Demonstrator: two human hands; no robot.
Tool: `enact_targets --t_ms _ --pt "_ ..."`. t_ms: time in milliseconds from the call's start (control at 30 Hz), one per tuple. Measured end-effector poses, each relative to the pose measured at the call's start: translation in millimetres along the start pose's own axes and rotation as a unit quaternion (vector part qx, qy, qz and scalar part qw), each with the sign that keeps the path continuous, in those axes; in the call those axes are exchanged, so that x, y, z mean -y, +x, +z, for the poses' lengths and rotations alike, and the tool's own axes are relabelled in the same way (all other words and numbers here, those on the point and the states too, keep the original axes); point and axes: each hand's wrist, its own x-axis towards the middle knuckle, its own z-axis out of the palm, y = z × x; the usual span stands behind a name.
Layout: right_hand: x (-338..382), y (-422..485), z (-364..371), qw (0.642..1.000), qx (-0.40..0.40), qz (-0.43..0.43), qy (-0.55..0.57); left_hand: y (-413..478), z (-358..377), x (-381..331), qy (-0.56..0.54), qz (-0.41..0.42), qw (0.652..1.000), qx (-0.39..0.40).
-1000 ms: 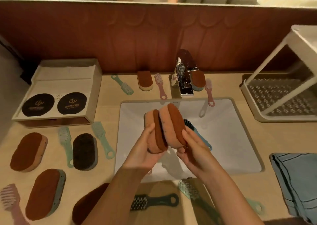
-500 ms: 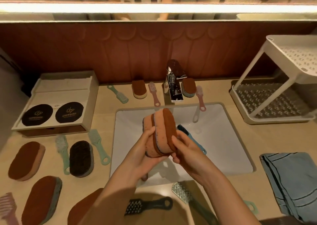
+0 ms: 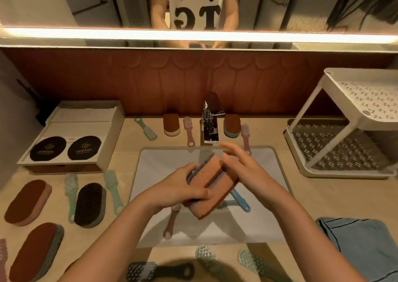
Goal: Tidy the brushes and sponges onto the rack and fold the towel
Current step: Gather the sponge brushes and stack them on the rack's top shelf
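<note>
Over the white sink [image 3: 265, 221] I hold two orange sponges [image 3: 212, 185] stacked together. My left hand [image 3: 183, 188] grips the stack from the left, thumb across its near side. My right hand [image 3: 243, 165] rests on the stack's right side with fingers straight and spread. A blue brush [image 3: 240, 199] and a pink brush [image 3: 171, 222] lie in the basin beneath. The white two-tier rack [image 3: 353, 131] stands at the back right. A blue towel [image 3: 364, 245] lies crumpled at the front right.
Several sponges [image 3: 27, 202] and brushes [image 3: 112, 187] lie on the left counter, more behind the sink beside the chrome tap [image 3: 210, 126]. A beige box [image 3: 71, 139] sits at the back left. Brushes [image 3: 159, 271] lie along the front edge.
The view tilted up, showing the mirror. The sponge stack turned from upright to tilted flat, and my right hand's fingers straightened over it.
</note>
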Motion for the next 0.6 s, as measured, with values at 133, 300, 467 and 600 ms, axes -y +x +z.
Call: enact_targets --t_ms 133,300,467,600 --pt "-6.3 2.4 -2.8 0.998 0.049 -0.020 -0.017 10.3 7.8 -17.0 0.063 -0.016 0.997 0.034" --pt "-16.3 4.9 -21.2 0.997 -0.034 -0.060 0.018 21.8 21.6 -34.4 0.016 -0.030 0.999 -0.038" --pt "-8.9 13.6 -40.7 0.988 -0.111 -0.067 0.083 30.4 32.4 -41.7 -0.161 0.018 0.971 -0.178" --pt "4.3 20.8 -57.9 0.981 -0.146 -0.102 0.079 39.2 60.5 -57.5 -0.161 0.080 0.960 -0.214"
